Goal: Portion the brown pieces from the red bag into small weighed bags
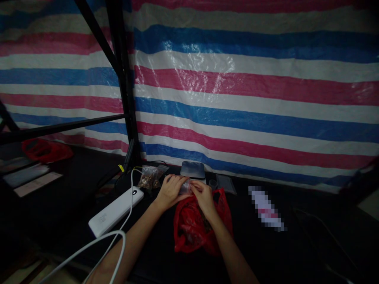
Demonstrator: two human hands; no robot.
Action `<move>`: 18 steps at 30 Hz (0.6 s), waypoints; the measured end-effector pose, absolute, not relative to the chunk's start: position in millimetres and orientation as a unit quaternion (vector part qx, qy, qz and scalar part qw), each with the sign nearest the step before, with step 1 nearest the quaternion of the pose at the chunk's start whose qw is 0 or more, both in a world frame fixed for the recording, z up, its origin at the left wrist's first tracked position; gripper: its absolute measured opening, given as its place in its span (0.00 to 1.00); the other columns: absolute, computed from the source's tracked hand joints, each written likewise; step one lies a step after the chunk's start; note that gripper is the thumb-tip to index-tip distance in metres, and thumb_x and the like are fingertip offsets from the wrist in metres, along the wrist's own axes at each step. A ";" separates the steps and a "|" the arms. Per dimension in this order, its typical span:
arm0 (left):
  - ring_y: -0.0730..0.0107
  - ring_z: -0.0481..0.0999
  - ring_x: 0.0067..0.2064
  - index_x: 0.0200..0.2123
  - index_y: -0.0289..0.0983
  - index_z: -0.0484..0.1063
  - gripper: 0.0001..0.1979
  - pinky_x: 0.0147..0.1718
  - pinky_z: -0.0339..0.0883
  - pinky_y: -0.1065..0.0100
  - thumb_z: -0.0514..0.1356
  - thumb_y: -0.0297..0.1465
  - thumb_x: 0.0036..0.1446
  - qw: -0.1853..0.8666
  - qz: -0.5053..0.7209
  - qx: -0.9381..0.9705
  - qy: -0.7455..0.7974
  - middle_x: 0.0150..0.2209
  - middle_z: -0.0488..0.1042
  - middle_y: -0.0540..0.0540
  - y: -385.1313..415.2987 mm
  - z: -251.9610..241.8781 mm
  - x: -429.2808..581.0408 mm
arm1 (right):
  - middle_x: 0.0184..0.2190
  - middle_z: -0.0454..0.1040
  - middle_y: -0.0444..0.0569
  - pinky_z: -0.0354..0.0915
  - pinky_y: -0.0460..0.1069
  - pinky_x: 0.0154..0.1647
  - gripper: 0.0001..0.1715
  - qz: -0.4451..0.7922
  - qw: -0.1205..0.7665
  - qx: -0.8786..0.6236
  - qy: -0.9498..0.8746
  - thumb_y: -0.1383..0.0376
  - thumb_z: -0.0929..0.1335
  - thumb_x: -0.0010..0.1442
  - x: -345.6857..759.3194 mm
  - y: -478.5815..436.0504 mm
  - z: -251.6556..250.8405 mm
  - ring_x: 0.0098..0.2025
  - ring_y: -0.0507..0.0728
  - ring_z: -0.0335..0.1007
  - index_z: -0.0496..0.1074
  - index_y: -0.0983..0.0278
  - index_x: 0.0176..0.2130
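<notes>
Though dim, clear bag (185,187), seemingly red-striped.

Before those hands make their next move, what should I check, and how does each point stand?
1. Left hand holding the small clear bag: ok.
2. Right hand at that bag's edge: ok.
3. Small clear bag's mouth open: cannot tell, too small and dim.
4. Red bag within reach: ok, close by the hands.
5. White cable clear of the left forearm in view: not ok, it crosses it.

Striped sheeting (254,86) and black framing (124,85) suggest a makeshift workspace.
</notes>
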State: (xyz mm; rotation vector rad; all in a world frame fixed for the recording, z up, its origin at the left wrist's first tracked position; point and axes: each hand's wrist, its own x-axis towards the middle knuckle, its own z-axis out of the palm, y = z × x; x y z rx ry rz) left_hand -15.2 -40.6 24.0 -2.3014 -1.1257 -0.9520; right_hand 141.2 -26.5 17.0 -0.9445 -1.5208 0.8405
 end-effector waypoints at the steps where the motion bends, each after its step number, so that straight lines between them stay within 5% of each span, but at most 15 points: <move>1: 0.63 0.67 0.43 0.50 0.34 0.60 0.25 0.46 0.52 0.61 0.53 0.43 0.53 0.201 -0.338 -0.825 -0.405 0.42 0.70 0.41 -40.6 24.6 -15.4 | 0.29 0.76 0.50 0.68 0.50 0.36 0.09 0.352 0.548 -0.400 -0.645 0.66 0.65 0.48 141.7 -25.8 16.3 0.32 0.56 0.73 0.73 0.65 0.31; 10: 0.62 0.66 0.44 0.48 0.34 0.61 0.23 0.46 0.53 0.60 0.54 0.42 0.53 0.156 -0.378 -0.810 -0.421 0.42 0.69 0.41 -38.3 21.2 -9.6 | 0.33 0.76 0.49 0.67 0.49 0.36 0.13 0.311 0.541 -0.410 -0.665 0.62 0.61 0.55 146.9 -25.0 17.7 0.34 0.55 0.72 0.71 0.63 0.37; 18: 0.60 0.64 0.48 0.53 0.39 0.56 0.29 0.47 0.53 0.59 0.56 0.43 0.50 0.082 -0.401 -0.789 -0.459 0.46 0.67 0.43 -34.9 21.1 -10.0 | 0.39 0.74 0.45 0.61 0.49 0.43 0.14 0.040 0.457 -0.604 -0.651 0.66 0.59 0.55 213.3 -18.2 38.9 0.42 0.55 0.68 0.70 0.58 0.39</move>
